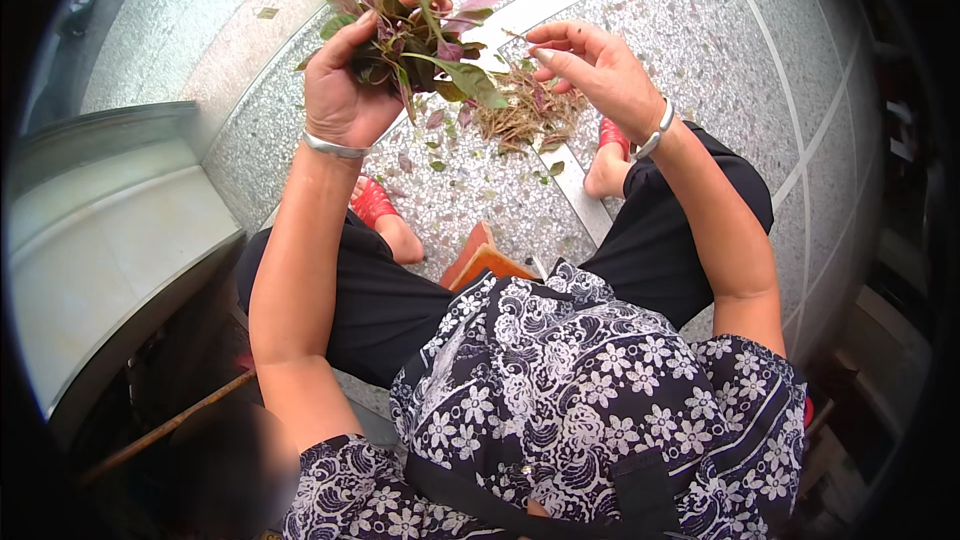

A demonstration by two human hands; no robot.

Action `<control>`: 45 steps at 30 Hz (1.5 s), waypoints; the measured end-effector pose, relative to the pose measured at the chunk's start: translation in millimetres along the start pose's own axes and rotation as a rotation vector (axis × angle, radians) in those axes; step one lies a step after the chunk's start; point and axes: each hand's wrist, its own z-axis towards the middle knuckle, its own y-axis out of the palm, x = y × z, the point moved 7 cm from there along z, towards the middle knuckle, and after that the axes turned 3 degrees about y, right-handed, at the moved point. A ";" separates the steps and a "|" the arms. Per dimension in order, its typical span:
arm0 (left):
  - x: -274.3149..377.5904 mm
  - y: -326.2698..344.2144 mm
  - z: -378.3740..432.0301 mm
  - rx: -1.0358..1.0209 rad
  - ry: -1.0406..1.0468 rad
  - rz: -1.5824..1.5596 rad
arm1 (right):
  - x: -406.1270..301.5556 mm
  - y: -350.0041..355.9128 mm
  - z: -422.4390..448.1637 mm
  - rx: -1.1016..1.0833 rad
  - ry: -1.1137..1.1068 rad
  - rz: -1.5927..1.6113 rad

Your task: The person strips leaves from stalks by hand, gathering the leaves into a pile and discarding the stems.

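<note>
My left hand (341,86) holds a loose bunch of purple and green leafy vegetables (420,52), which look like red amaranth. The leaves spill over the fingers, with the thumb lying across their left side. To the right of the bunch, my right hand (607,71) pinches a thin bit of stem or root (514,34) at its fingertips. Below and between both hands, a pile of brown roots and stems (529,112) lies on the speckled floor (465,199). Small torn leaves (437,165) are scattered around it.
My feet in red sandals (373,199) flank the scraps. Between my knees shows the edge of a wooden stool (487,259). A pale stone-like ledge (120,217) stands at the left, with a wooden stick (172,420) below it. Metal-like strips (574,184) cross the floor.
</note>
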 end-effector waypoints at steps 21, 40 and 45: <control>-35.5 10.1 -7.7 -0.079 -0.090 0.204 | -11.9 47.1 -2.8 -0.083 -0.207 0.096; -33.3 2.8 -12.6 -0.040 -0.115 0.455 | 11.5 35.6 3.9 -0.118 0.207 0.854; -39.5 7.5 -11.6 -0.019 -0.097 0.508 | 5.0 40.4 -0.4 -0.170 0.234 0.854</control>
